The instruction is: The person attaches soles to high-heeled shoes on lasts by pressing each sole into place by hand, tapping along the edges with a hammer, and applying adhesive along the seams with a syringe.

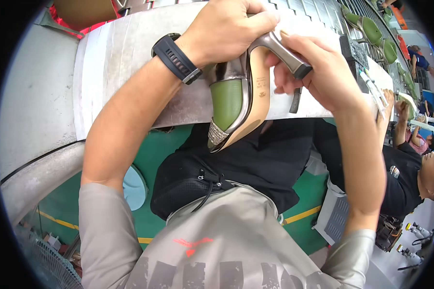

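- The left hand is holding the high-heeled shoe by its back end, its fingers closing around the part near the heel; a dark watch is circling that wrist.
- The right hand is curling about the shoe's metallic heel; some of its fingers are blurring or hiding behind it, so I cannot tell whether they are gripping.
- The shoe is lying on its side in the air at the near edge of the pale worktop, its pointed toe reaching past the edge toward the person's lap and its tan sole facing right.
- A rhinestone band is crossing the shoe near the toe, below a green section.
- A dark strip is resting on the worktop, just beside the right hand.
- Further right, slim pens are lying near a dark block.
- Green shoes are standing along the conveyor beyond.
- A co-worker in black is sitting at the right.
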Demonstrator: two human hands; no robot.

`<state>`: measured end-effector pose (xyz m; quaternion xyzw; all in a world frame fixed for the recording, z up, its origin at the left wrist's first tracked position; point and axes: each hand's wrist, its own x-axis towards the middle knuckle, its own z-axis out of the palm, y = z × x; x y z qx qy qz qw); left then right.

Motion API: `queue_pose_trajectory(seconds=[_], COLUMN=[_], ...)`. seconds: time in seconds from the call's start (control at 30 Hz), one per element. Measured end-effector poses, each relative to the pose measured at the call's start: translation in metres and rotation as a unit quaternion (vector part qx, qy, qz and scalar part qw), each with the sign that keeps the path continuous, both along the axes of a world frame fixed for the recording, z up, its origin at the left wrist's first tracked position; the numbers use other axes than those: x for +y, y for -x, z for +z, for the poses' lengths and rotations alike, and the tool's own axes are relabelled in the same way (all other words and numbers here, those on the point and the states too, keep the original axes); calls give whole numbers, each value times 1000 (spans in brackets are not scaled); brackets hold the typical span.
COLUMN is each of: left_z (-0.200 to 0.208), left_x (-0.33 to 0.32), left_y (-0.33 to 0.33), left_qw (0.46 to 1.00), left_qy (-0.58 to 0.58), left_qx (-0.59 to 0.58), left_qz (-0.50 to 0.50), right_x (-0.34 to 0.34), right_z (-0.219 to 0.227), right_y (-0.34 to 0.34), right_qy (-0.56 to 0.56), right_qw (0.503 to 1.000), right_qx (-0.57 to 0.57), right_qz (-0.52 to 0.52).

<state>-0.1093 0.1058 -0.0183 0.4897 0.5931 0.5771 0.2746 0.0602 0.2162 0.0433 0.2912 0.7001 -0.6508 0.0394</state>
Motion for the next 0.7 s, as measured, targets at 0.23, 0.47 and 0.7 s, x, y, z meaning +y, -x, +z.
queue_pose_trajectory(seconds=[0.23, 0.47, 0.7], left_z=[3, 3, 3], left_x=[4, 4, 3], left_y=[2, 1, -3], left_qw=[995, 993, 996], left_qy=[-42, -32, -29], left_qx=[85, 116, 88], left_qz=[-10, 6, 11], right_x=[-10, -16, -24], right_z=[-40, -66, -77], right_y=[-14, 2, -6], right_qy=[-142, -186, -153], right_qw=[986, 966, 961], right_qx=[82, 178, 226], right_qz=[30, -17, -37])
